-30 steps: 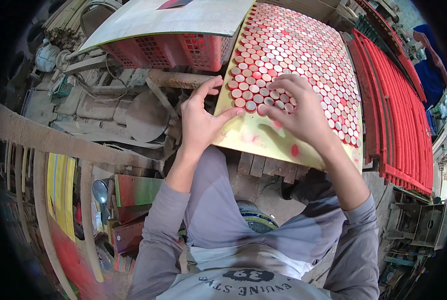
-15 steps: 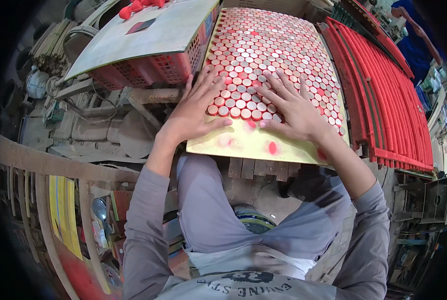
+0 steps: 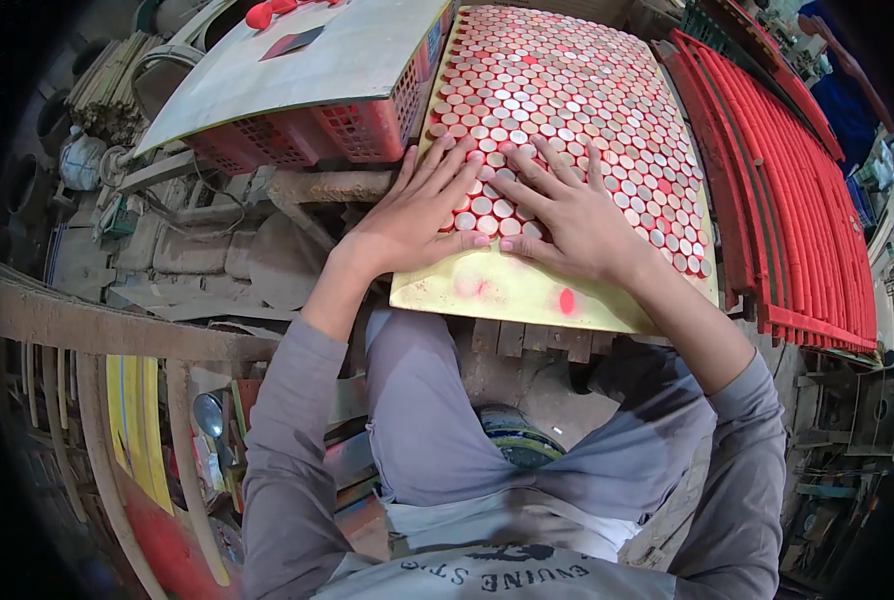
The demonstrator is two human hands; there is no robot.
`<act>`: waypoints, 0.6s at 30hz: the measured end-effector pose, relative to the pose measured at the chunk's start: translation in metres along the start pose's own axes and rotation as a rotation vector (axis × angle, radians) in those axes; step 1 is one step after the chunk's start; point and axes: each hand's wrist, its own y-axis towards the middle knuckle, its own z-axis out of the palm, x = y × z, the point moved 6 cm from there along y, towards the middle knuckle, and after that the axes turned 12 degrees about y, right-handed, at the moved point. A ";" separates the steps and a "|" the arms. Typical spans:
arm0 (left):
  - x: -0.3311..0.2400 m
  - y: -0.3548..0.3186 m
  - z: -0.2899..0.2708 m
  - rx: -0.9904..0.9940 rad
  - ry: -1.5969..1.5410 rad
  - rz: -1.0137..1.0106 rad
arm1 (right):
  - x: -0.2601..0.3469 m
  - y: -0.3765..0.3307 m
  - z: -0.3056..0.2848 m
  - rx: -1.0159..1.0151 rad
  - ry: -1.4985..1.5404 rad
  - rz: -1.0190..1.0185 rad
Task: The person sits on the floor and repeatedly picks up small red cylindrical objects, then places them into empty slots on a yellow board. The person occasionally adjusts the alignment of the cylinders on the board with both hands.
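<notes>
1. Since the earlier frame, both hands had slid closer together, fingers spread wider.
2. The left hand and right hand lay flat and open, gripping nothing, on the small round red-rimmed caps.
3. These packed the smooth yellow board resting before the person, beside a red plastic lattice crate.

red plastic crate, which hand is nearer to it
Left. The left hand lies flat on the caps by the tray's left edge, next to the red plastic crate; the right hand lies further right.
</notes>
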 end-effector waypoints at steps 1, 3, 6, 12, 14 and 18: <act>-0.001 0.000 -0.002 0.011 0.012 -0.010 | 0.000 0.000 -0.001 -0.001 0.000 0.003; -0.002 0.001 -0.002 0.026 0.040 -0.023 | -0.001 -0.001 0.000 0.001 -0.002 0.010; -0.002 0.001 -0.002 0.038 0.065 -0.037 | 0.000 -0.001 -0.001 -0.010 0.004 0.018; -0.001 0.003 -0.006 -0.002 0.048 -0.025 | 0.000 -0.005 -0.007 -0.021 -0.019 0.014; 0.000 0.002 -0.009 -0.043 0.009 -0.010 | -0.003 -0.011 -0.013 0.038 0.018 0.041; 0.004 0.004 -0.015 -0.096 -0.051 -0.005 | -0.033 -0.040 -0.045 0.037 0.082 0.129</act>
